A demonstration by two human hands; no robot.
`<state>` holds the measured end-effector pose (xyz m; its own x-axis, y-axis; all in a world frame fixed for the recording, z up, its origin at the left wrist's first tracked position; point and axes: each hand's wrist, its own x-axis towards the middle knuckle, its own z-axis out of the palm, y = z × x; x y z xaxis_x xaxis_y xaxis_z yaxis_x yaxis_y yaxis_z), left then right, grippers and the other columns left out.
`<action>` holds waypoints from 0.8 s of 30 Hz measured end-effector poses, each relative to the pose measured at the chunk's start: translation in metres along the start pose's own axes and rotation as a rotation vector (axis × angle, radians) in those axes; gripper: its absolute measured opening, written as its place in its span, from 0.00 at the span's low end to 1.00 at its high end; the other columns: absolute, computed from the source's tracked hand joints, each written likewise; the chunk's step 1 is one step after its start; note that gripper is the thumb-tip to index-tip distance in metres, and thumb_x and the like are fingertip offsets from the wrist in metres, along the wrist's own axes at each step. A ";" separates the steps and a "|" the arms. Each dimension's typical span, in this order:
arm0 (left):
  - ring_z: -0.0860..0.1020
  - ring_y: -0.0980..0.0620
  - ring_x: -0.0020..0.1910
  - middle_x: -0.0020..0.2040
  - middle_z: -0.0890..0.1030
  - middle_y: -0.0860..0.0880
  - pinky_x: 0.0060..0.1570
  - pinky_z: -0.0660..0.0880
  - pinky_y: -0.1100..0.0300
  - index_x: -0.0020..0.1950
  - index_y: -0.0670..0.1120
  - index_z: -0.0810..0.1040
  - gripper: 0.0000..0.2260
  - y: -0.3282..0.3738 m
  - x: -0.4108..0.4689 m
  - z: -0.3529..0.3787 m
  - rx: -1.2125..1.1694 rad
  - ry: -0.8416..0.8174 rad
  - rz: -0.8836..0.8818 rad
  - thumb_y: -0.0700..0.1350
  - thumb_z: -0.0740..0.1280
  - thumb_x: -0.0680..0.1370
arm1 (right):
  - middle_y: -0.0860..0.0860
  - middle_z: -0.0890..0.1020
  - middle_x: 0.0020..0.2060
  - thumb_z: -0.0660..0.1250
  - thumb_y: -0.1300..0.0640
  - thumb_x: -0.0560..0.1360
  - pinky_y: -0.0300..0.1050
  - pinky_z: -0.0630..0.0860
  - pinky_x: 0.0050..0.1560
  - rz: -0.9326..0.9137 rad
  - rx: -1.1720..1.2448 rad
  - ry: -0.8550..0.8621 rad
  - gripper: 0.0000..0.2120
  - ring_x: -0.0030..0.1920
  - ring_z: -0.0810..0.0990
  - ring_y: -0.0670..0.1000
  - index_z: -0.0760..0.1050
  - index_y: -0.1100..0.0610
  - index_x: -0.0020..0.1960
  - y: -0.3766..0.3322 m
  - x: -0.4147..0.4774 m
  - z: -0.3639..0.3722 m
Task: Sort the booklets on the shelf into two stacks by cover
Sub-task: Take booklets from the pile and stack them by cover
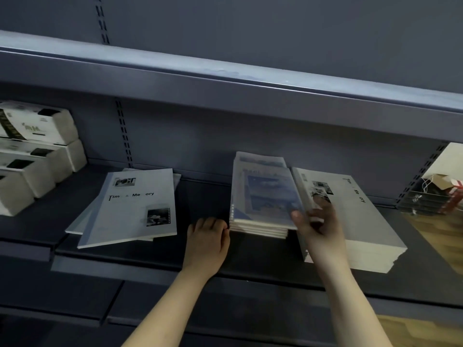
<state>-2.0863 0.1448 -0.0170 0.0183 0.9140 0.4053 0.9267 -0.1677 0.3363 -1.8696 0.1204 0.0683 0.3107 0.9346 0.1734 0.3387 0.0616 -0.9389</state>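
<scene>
Head: right hand [319, 229] blurred, fingers' [323, 205] grasp indiscernible; left hand [208, 242] clenched beside blue-cover stack [260, 196].

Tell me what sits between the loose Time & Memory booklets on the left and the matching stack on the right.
The blue-cover stack stands mid-shelf between the loose booklets and the matching stack, with the left hand and right hand at its sides.

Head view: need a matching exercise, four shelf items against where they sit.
Items:
1. blue-cover stack
2. loose grey booklets
3. tall grey stack
4. white boxes

Places:
A. far left, piled up
B. between the left hand and the right hand
C. askew, left of both hands
D. rightmost of the booklets

Pairs: 1-B, 2-C, 3-D, 4-A
</scene>
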 end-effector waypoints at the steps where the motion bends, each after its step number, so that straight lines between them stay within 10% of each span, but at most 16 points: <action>1: 0.73 0.49 0.52 0.51 0.78 0.51 0.53 0.67 0.53 0.52 0.50 0.76 0.11 0.000 0.000 0.001 0.007 -0.009 0.002 0.50 0.56 0.79 | 0.49 0.74 0.58 0.73 0.48 0.70 0.45 0.76 0.50 -0.070 -0.065 0.000 0.26 0.53 0.77 0.49 0.67 0.46 0.65 -0.002 -0.002 -0.003; 7: 0.73 0.51 0.53 0.52 0.76 0.52 0.54 0.66 0.55 0.53 0.50 0.76 0.11 0.000 0.001 0.002 0.006 -0.024 -0.003 0.51 0.56 0.79 | 0.44 0.69 0.65 0.75 0.48 0.66 0.44 0.65 0.66 -0.373 -0.382 -0.155 0.21 0.68 0.66 0.47 0.75 0.42 0.58 -0.008 -0.006 0.003; 12: 0.72 0.51 0.53 0.52 0.75 0.52 0.55 0.66 0.56 0.52 0.51 0.75 0.11 -0.001 0.002 0.001 -0.010 -0.055 -0.012 0.51 0.56 0.80 | 0.42 0.73 0.56 0.73 0.50 0.69 0.29 0.61 0.57 -0.486 -0.491 -0.112 0.18 0.58 0.68 0.40 0.78 0.52 0.58 -0.016 0.003 0.013; 24: 0.69 0.52 0.57 0.57 0.72 0.53 0.60 0.63 0.57 0.54 0.51 0.75 0.11 -0.001 0.002 -0.001 -0.035 -0.096 -0.034 0.52 0.55 0.80 | 0.52 0.82 0.54 0.72 0.55 0.71 0.37 0.66 0.55 -0.536 -0.543 -0.101 0.16 0.56 0.78 0.52 0.79 0.57 0.57 -0.013 0.037 0.034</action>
<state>-2.0876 0.1467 -0.0158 0.0240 0.9502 0.3106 0.9136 -0.1470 0.3792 -1.8927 0.1660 0.0768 -0.0923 0.8547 0.5108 0.8166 0.3585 -0.4524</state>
